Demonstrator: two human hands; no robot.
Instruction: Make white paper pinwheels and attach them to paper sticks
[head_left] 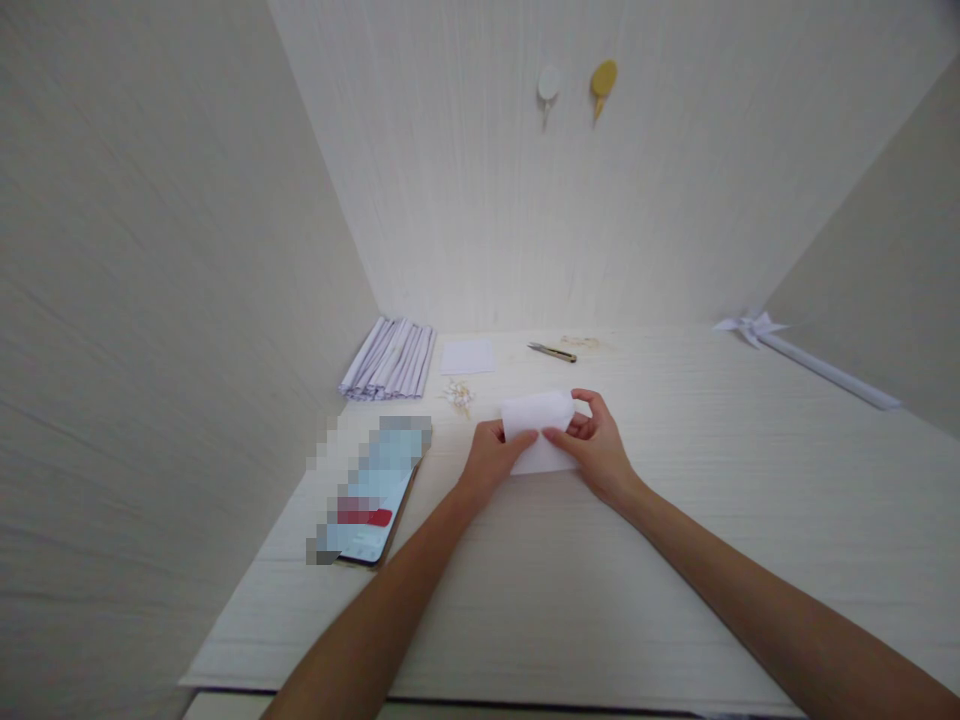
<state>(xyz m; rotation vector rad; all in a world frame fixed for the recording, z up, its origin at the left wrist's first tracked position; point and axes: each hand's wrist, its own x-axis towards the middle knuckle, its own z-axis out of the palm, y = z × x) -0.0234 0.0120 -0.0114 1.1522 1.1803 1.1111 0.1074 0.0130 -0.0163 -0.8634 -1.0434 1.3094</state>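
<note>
Between my two hands is a sheet of white paper (536,410), its upper part curled over toward me. My left hand (496,455) grips the paper's left side, thumb on the front and fingers hidden behind. My right hand (596,445) holds the right side, with its thumb close to the left one and its index finger bent at the upper right corner. The lower part of the paper stays flat near the tabletop. Just left of the hands lies a small heap of white and yellowish bits (458,396), too small to name.
A phone (382,490) lies at left beside my left forearm. Behind it are several rolled paper tubes (390,360) and a flat white sheet (467,356). Small thread snips (553,352) lie farther back. A long paper stick (829,370) rests by the right wall. Two hooks (603,78) hang on the back wall.
</note>
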